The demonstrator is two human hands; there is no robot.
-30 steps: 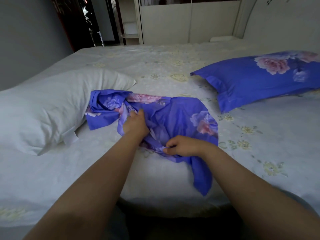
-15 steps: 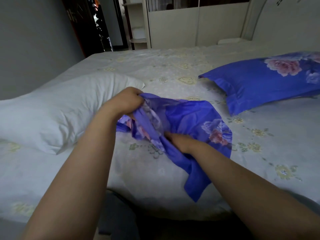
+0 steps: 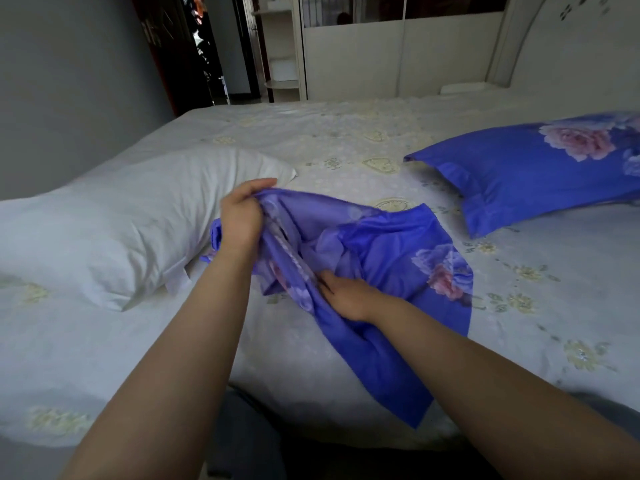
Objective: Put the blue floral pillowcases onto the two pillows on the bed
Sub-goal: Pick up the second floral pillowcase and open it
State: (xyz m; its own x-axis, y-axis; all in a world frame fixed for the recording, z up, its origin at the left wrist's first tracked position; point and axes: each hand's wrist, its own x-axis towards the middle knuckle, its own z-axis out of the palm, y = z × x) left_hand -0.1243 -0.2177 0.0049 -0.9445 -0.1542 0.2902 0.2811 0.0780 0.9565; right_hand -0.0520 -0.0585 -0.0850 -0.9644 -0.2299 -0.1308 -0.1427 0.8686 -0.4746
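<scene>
A loose blue floral pillowcase (image 3: 384, 251) lies crumpled on the bed in front of me, one corner hanging over the near edge. My left hand (image 3: 242, 216) grips a bunched fold of it and holds that fold raised above the sheet. My right hand (image 3: 346, 296) holds the same fold lower down, close to the mattress, its fingertips hidden in the cloth. A bare white pillow (image 3: 110, 223) lies just left of the pillowcase. At the right lies a second pillow (image 3: 533, 171), inside a blue floral case.
The bed (image 3: 346, 140) has a pale sheet with small flower prints and reaches back to a white headboard (image 3: 581, 43) at the right. A grey wall (image 3: 69, 81) runs along the left. A white wardrobe (image 3: 398, 53) and a dark doorway stand behind.
My left hand has lifted a fold of the loose pillowcase off the sheet and up to the left. The right hand has moved slightly along the same fold. The view has dipped a little.
</scene>
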